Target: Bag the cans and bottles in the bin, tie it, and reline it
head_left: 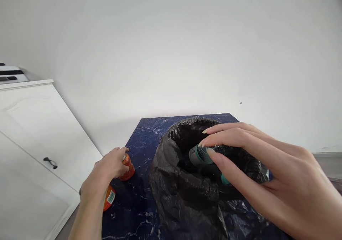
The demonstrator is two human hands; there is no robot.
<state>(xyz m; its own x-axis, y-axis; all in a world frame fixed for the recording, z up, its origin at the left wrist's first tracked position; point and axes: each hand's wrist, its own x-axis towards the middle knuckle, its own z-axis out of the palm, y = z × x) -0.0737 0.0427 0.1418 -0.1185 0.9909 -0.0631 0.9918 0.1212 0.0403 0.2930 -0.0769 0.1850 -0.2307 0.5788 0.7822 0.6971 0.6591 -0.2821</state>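
My left hand (110, 165) is wrapped round a red-orange drink can (128, 168) at the left edge of the dark blue marbled table. Beside that wrist, an orange container with a pale label (110, 197) is partly covered by my forearm. My right hand (256, 154) hovers over a bin lined with a black bag (184, 200), thumb and fingers apart. Just beyond its fingertips, a green-and-grey cylindrical container (199, 156) lies tilted inside the bin; whether the fingertips touch it is hard to tell. Another green piece (224, 179) shows deeper in, mostly hidden by my thumb.
The bin takes up much of the blue marbled tabletop (145, 131). A white cabinet (40, 143) with a dark handle (50, 162) stands at the left, with a white and black object (12, 74) on top. A plain pale wall (171, 54) rises behind the table.
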